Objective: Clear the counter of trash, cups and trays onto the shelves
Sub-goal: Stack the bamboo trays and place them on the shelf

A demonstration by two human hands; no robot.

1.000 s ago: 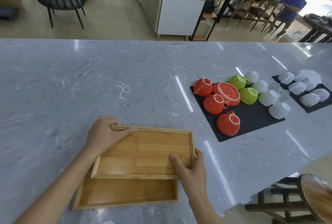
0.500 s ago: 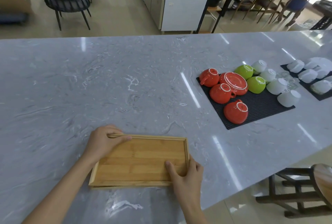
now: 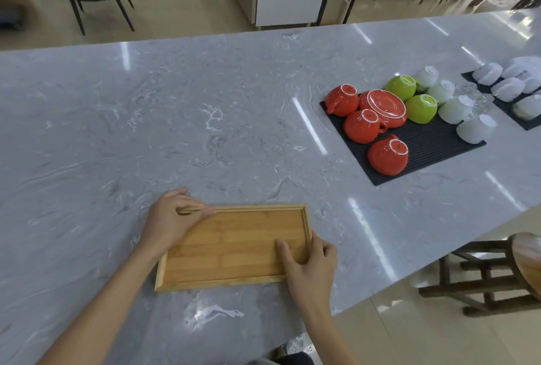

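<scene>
Item: bamboo tray (image 3: 234, 247), 1 visible from above, lying flat on the grey marble counter (image 3: 146, 130) near its front edge. Whether a 2nd tray sits beneath it cannot be told.

Left hand (image 3: 172, 224): at the tray's far left corner, fingers curled over the rim, thumb on the inside; it grips the rim.

Right hand (image 3: 310, 271): at the near right corner, thumb laid inside the tray, fingers wrapped round the outer edge; it grips the tray.

Also on the counter, well apart to the right: black mat (image 3: 424, 142) with 4 upturned red cups (image 3: 388, 156), 1 red saucer (image 3: 383, 107), 2 green cups (image 3: 421, 108) and several white cups (image 3: 475, 130); a 2nd mat (image 3: 524, 123) with more white pieces at the edge of view.

Step in hand, as judged: lifting the tray to carry it to the shelves, which are not in view.

Handling notes: the diagonal 2-corner hold suits a level lift. Raise both corners together and keep the tray flat. Clear the counter edge and the wooden stool (image 3: 497, 274) to the right when turning away.
</scene>
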